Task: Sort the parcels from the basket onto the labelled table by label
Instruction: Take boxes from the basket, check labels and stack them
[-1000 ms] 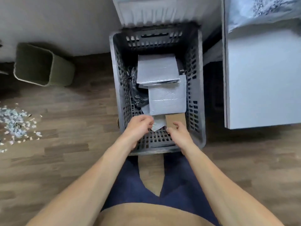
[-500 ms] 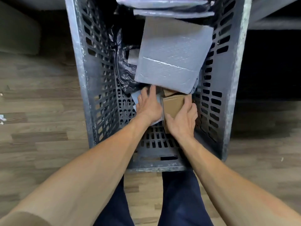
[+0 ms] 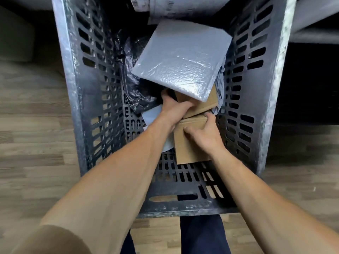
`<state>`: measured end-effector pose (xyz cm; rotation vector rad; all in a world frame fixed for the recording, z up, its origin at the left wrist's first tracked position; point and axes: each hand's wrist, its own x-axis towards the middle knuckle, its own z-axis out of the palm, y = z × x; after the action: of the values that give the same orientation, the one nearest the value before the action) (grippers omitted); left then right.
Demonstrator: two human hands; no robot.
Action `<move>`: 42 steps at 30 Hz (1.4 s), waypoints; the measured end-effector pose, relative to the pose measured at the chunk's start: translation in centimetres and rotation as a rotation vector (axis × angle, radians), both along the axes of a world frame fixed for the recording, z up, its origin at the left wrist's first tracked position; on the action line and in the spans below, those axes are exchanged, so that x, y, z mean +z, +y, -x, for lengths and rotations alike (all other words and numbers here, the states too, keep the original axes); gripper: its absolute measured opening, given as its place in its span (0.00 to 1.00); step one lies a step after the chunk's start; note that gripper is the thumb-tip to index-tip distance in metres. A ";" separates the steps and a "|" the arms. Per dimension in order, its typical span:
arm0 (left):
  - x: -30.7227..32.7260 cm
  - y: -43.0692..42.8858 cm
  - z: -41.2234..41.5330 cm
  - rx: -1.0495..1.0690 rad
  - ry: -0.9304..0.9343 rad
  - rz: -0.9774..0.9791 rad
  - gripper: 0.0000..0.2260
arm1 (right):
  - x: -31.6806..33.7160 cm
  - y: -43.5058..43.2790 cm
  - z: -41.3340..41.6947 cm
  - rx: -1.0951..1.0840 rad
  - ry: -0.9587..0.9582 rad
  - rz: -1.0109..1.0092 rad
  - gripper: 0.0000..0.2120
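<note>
I'm picking from the basket (image 3: 77, 107): my right hand (image 3: 203, 138) curls its fingers round the near box (image 3: 189, 153), my left hand (image 3: 174, 109) grips the far box (image 3: 208, 103) under the mailer (image 3: 183, 61), and next I should lift one clear and read its label.

— Where does the view look from?

— From the person's head, facing forward and steeply down, almost straight into the grey slatted basket (image 3: 72, 88). The forearms (image 3: 113, 180) reach away from the lens.

— How near is it?

— Close. The basket fills the middle of the frame. Its near rim sits low and the top edge cuts off its far end. The wide angle splays its walls outward, and wooden floor (image 3: 33, 143) shows along both sides.
</note>
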<state>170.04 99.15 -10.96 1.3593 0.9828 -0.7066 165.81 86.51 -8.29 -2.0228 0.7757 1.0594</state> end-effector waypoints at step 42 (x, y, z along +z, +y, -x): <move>31.3 3.7 0.4 0.344 -0.334 0.035 0.22 | 21.1 1.6 3.4 -0.409 0.115 -0.889 0.36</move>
<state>169.59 102.84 20.38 1.1897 0.8979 -0.2274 162.38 88.16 12.77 -1.0113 0.5830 1.0262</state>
